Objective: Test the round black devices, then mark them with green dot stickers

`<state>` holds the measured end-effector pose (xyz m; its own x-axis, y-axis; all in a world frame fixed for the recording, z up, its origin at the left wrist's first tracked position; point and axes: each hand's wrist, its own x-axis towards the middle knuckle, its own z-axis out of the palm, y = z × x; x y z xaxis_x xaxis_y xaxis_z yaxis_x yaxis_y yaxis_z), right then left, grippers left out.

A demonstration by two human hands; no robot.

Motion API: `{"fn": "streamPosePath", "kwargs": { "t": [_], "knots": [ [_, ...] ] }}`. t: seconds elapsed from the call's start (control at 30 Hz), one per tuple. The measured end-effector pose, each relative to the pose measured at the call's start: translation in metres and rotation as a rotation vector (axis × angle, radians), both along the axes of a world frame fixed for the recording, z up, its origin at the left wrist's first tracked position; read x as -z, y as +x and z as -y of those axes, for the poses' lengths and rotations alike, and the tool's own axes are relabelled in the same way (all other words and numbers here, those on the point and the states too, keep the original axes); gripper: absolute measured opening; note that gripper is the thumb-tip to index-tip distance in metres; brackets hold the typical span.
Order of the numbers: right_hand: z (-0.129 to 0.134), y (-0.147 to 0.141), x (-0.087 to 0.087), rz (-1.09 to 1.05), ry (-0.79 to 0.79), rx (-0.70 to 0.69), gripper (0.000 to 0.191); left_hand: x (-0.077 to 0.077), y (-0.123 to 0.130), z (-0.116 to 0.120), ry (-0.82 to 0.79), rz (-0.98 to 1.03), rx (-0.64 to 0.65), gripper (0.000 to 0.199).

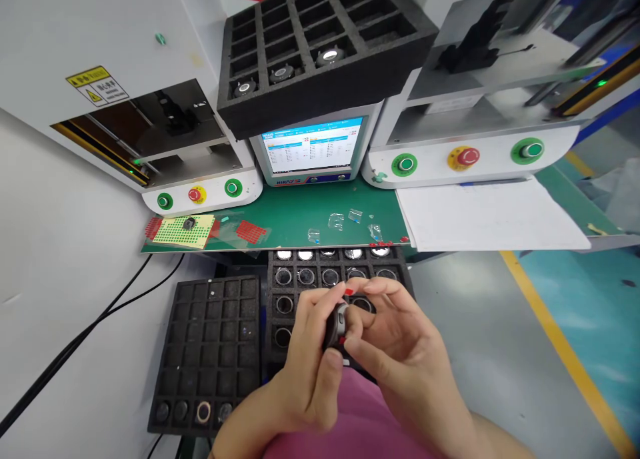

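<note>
My left hand (314,352) is closed round a round dark watch case (340,322), held on edge with its silver-grey side and a button facing right. My right hand (400,339) meets it from the right, index finger curled against the case and thumb tip at its lower edge. A small red tab (343,341) shows beside that thumb. Another red tab (349,291) is by my left index fingertip. Below the hands lies a black foam tray (295,321) of round watch parts, partly covered by them.
A second foam tray (210,352) at left has several round parts in its front row. On the green bench (290,209) lie clear film scraps (336,221), red tab sheets (251,231) and papers (480,215). A raised foam tray (325,92) sits above the screen (313,145), between two machines.
</note>
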<state>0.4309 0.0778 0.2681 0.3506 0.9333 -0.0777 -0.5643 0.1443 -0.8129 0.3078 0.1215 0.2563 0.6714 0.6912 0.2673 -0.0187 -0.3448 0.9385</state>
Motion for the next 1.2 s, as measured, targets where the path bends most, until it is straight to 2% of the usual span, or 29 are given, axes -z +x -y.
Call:
{"fn": "streamPosePath", "kwargs": {
  "t": [0.13,0.37,0.5,0.6,0.67,0.77,0.8,0.87,1.0,1.1,1.2],
  "knots": [
    [-0.001,-0.003,-0.002,-0.061,-0.012,0.035,0.032,0.003,0.002,0.0,0.047,-0.011,-0.011,0.05],
    [0.003,-0.008,-0.002,-0.252,-0.088,0.006,0.033,0.004,0.002,-0.005,0.281,-0.082,-0.057,0.053],
    [0.0,-0.014,0.006,-0.334,-0.175,0.018,0.041,0.007,0.001,-0.006,0.273,-0.06,-0.069,0.049],
    [-0.005,-0.017,0.012,-0.311,-0.196,0.06,0.048,0.01,0.004,-0.005,0.081,0.04,-0.086,0.045],
    [-0.006,-0.016,0.015,-0.258,-0.176,0.1,0.046,0.01,0.009,-0.005,-0.208,0.159,-0.085,0.043],
    [-0.005,-0.009,0.016,-0.153,-0.096,0.243,0.037,0.006,0.016,-0.007,-0.664,0.35,-0.061,0.042],
    [-0.004,-0.006,0.016,-0.125,-0.069,0.285,0.034,0.005,0.017,-0.008,-0.759,0.387,-0.057,0.042],
    [-0.001,-0.003,0.016,-0.096,-0.027,0.3,0.028,0.005,0.02,-0.01,-0.841,0.406,-0.059,0.044],
    [0.0,-0.007,0.017,-0.107,0.016,0.162,0.02,0.006,0.021,-0.007,-0.766,0.328,-0.065,0.034],
    [-0.001,-0.015,0.018,-0.113,0.013,0.07,0.017,0.004,0.02,-0.002,-0.591,0.216,-0.14,0.026],
    [-0.002,-0.02,0.02,-0.097,-0.005,0.034,0.016,0.001,0.017,0.001,-0.36,0.075,-0.199,0.024]
  ]
}}
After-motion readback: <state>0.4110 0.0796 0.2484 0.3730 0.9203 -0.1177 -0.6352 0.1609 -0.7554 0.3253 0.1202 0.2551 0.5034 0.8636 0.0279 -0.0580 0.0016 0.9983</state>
